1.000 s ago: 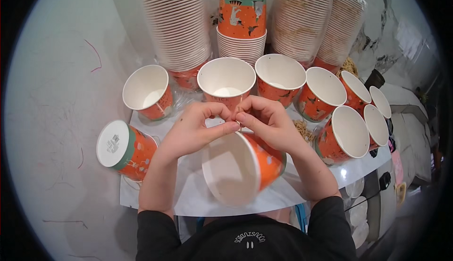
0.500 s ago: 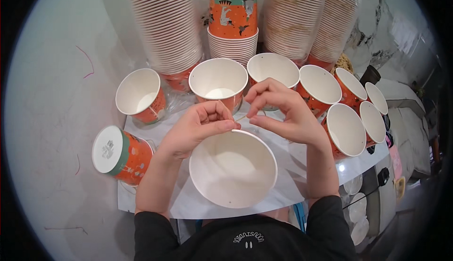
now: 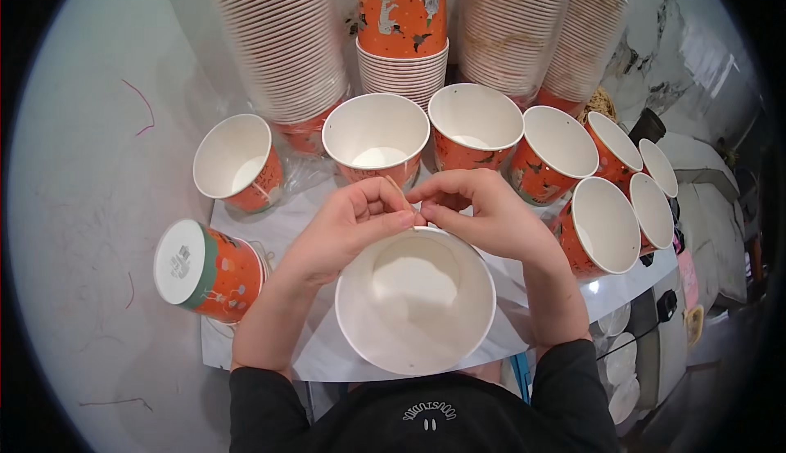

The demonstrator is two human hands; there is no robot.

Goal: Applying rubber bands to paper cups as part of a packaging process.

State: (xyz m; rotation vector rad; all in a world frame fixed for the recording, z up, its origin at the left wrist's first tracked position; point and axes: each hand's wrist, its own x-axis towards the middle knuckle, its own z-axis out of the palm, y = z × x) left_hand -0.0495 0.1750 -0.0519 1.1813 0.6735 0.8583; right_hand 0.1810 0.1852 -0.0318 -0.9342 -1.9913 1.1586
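My feed bright, evenly lit from above; soft shadows, glare low right, sharp centre, black fisheye vignette bending edges.

White cup (image 3: pixel 415 301) tipped from sideways to mouth-up, now nearer the body, both hands pinching above its far rim

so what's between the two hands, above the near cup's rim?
In the head view, a thin tan stick is pinched between the left hand and right hand, just above the far rim of the open white cup. Nothing else lies between them.
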